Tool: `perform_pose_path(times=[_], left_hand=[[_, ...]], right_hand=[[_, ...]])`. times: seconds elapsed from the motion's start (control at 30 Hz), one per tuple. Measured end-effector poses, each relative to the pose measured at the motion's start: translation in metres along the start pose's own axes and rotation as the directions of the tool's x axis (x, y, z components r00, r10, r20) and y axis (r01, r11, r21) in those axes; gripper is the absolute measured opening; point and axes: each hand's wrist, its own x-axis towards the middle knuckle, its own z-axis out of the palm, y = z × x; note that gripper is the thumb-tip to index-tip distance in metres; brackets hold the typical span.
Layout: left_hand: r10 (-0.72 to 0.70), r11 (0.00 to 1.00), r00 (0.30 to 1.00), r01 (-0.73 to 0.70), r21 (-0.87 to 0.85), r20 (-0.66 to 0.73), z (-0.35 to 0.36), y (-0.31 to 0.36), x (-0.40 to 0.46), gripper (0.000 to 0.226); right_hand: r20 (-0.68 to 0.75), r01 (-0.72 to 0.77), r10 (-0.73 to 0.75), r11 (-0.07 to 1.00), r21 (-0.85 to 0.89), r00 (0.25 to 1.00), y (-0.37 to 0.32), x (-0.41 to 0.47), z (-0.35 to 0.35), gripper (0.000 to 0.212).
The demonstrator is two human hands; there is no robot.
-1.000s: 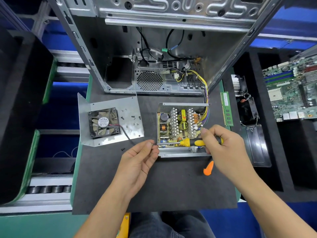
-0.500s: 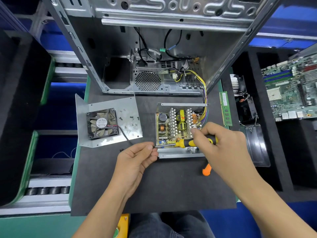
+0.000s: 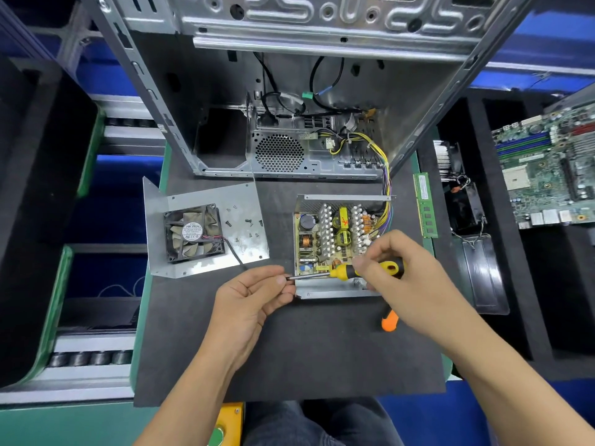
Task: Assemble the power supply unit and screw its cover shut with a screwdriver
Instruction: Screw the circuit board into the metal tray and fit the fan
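The open power supply unit (image 3: 338, 239) lies on the black mat, its circuit board and heatsinks exposed. Its metal cover (image 3: 238, 249), with a black fan (image 3: 193, 233) mounted on it and several loose screws (image 3: 244, 223) lying on it, rests to the left. My right hand (image 3: 405, 278) grips the yellow-and-black handle of a screwdriver (image 3: 344, 271) held level over the unit's near edge. My left hand (image 3: 254, 294) pinches the screwdriver's tip, where something small may be held; I cannot make it out.
An open computer case (image 3: 289, 91) stands behind the unit, with yellow wires (image 3: 384, 188) running into the supply. An orange-handled tool (image 3: 389, 323) lies under my right wrist. A RAM stick (image 3: 425, 204), a cooler and a motherboard (image 3: 547, 175) sit to the right.
Both hands and the screwdriver have stayed almost where they were; my right hand's fingers have shifted slightly along the handle.
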Motion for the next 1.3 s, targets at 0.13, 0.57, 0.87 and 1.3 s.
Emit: perform_pose_path(times=[0.13, 0.57, 0.87, 1.3], left_hand=[[0.025, 1.000, 0.999, -0.025, -0.001, 0.024, -0.001, 0.001, 0.001, 0.017], [0.008, 1.000, 0.998, -0.008, -0.004, 0.068, -0.001, -0.003, 0.003, 0.023], [-0.025, 0.999, 0.997, 0.022, 0.043, 0.079, 0.000, -0.006, 0.005, 0.041], [0.251, 0.606, 0.957, -0.272, 0.748, 0.144, -0.013, -0.018, 0.009, 0.023]], right_hand=[[-0.034, 0.007, 0.003, 0.954, 0.301, 0.999, 0.005, 0.001, -0.003, 0.016], [-0.103, -0.030, 0.102, 0.838, 0.544, 0.989, -0.001, 0.003, 0.015, 0.023], [-0.148, 0.029, 0.051, 0.871, 0.490, 0.988, -0.006, -0.001, 0.019, 0.022], [-0.185, 0.344, -0.351, 0.936, -0.072, 0.918, 0.001, -0.002, 0.033, 0.022]])
